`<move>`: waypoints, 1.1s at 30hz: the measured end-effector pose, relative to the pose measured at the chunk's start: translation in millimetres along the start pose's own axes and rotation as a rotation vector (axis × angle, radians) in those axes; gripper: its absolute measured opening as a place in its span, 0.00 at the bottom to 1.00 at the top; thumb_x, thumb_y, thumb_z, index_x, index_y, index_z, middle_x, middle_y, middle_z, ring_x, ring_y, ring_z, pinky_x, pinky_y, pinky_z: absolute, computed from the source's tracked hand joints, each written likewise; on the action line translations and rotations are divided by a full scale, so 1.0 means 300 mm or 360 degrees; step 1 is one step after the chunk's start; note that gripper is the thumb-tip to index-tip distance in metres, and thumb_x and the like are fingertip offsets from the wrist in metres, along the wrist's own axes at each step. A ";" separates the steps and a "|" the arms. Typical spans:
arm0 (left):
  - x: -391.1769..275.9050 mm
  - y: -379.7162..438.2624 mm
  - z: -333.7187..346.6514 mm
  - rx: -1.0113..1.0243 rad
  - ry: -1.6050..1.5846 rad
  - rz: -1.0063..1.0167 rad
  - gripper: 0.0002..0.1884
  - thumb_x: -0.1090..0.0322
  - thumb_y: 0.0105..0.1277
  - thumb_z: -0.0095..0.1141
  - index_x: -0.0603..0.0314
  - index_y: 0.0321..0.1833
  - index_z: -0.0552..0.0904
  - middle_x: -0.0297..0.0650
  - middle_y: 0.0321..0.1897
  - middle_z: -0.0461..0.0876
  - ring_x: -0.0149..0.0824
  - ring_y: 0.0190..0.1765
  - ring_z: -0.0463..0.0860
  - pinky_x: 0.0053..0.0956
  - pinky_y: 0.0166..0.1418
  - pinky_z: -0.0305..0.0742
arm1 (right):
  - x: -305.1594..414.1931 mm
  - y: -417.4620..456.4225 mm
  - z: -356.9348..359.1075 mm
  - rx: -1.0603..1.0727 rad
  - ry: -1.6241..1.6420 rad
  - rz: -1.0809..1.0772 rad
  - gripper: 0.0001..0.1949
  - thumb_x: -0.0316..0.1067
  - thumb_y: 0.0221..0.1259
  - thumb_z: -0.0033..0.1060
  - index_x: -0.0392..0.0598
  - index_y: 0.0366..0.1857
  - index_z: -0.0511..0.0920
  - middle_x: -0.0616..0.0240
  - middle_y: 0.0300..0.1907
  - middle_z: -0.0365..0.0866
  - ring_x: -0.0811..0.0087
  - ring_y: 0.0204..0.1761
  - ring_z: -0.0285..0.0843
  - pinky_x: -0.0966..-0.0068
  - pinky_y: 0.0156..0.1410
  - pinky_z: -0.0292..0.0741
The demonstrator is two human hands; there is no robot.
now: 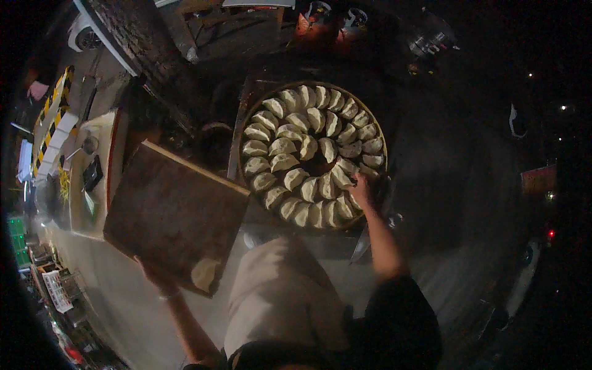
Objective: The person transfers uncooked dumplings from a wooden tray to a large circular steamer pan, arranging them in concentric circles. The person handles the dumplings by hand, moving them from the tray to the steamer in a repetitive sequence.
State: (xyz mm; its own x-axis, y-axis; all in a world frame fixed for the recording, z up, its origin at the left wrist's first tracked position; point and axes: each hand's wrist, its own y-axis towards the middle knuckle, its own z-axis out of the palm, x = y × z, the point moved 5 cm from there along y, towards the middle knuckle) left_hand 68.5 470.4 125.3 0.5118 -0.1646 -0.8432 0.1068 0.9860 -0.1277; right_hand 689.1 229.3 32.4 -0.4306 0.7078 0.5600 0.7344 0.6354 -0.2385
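Note:
A round tray (242,159) with a thin raised rim stands before me, filled with rings of pale crescent-shaped dumplings (283,147). My right hand (360,189) reaches in at its lower right side, fingers on a dumpling (341,177); whether they grip it is hard to tell. At the lower left my left hand (155,279) holds a dark rectangular board (173,217) by its near edge. A light wooden strip (196,167) runs along the board's far edge. One more dumpling (205,274) lies on the board's near right corner.
Left of the board stands a pale shallow bin or tabletop (77,203) with a ladle (89,145) and a black object (93,174). A tree trunk (148,60) rises at the upper left. Beyond the tray are a table (259,3) and two glowing stoves or buckets (316,21).

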 end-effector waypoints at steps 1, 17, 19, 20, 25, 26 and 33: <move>0.001 0.007 0.036 -0.0045 -0.0050 -0.0042 0.33 0.46 0.77 0.34 0.60 0.76 0.52 0.42 0.75 0.52 0.43 0.74 0.54 0.41 0.77 0.46 | -0.001 -0.006 0.012 -0.0021 -0.0079 0.0005 0.27 0.36 0.49 0.73 0.38 0.54 0.75 0.48 0.53 0.77 0.52 0.55 0.75 0.60 0.57 0.72; 0.023 -0.009 0.140 -0.0160 0.0094 -0.0026 0.34 0.46 0.76 0.35 0.63 0.76 0.52 0.43 0.76 0.51 0.43 0.74 0.55 0.38 0.78 0.48 | 0.072 0.146 -0.025 0.0130 -0.0044 0.0035 0.27 0.32 0.58 0.64 0.42 0.63 0.68 0.49 0.63 0.70 0.50 0.67 0.63 0.60 0.68 0.65; 0.032 -0.012 0.154 -0.0112 0.0040 -0.0068 0.33 0.46 0.76 0.36 0.63 0.75 0.53 0.43 0.75 0.52 0.42 0.74 0.55 0.38 0.78 0.48 | 0.134 0.236 -0.006 0.0145 0.0064 0.0039 0.30 0.28 0.59 0.62 0.43 0.67 0.63 0.50 0.66 0.66 0.51 0.69 0.61 0.61 0.70 0.64; 0.037 -0.012 0.160 -0.0088 0.0011 -0.0086 0.33 0.46 0.76 0.36 0.63 0.75 0.53 0.43 0.75 0.52 0.42 0.74 0.55 0.38 0.77 0.48 | 0.157 0.270 0.014 0.0087 0.0082 -0.0023 0.30 0.30 0.62 0.58 0.45 0.69 0.61 0.50 0.68 0.64 0.51 0.70 0.60 0.62 0.71 0.62; 0.037 -0.017 0.158 0.0256 0.0241 0.0188 0.30 0.48 0.77 0.34 0.63 0.74 0.58 0.44 0.73 0.57 0.43 0.72 0.58 0.39 0.76 0.51 | 0.234 0.353 0.093 0.0188 -0.0467 0.0112 0.26 0.43 0.73 0.39 0.48 0.72 0.57 0.50 0.71 0.58 0.52 0.72 0.56 0.61 0.76 0.54; 0.041 -0.034 0.101 0.0058 0.0225 0.0153 0.31 0.48 0.77 0.33 0.64 0.74 0.57 0.43 0.73 0.56 0.42 0.73 0.57 0.37 0.77 0.50 | 0.292 0.338 0.103 0.0231 -0.0406 0.0185 0.27 0.47 0.73 0.37 0.47 0.72 0.57 0.50 0.71 0.58 0.52 0.72 0.55 0.60 0.76 0.52; 0.080 -0.071 0.112 -0.0227 0.0441 0.0111 0.32 0.47 0.77 0.33 0.64 0.74 0.55 0.41 0.73 0.56 0.41 0.72 0.56 0.37 0.77 0.49 | 0.187 0.371 0.138 0.0133 -0.0262 -0.0062 0.29 0.47 0.66 0.56 0.46 0.67 0.64 0.48 0.68 0.63 0.53 0.69 0.61 0.59 0.72 0.61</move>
State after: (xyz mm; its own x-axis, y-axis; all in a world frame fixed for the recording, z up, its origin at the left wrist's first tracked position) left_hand 106.9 444.5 125.3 0.2600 -0.1028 -0.9601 -0.0508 0.9915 -0.1199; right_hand 725.0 352.4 4.5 -0.5429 0.7187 0.4343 0.6723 0.6819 -0.2881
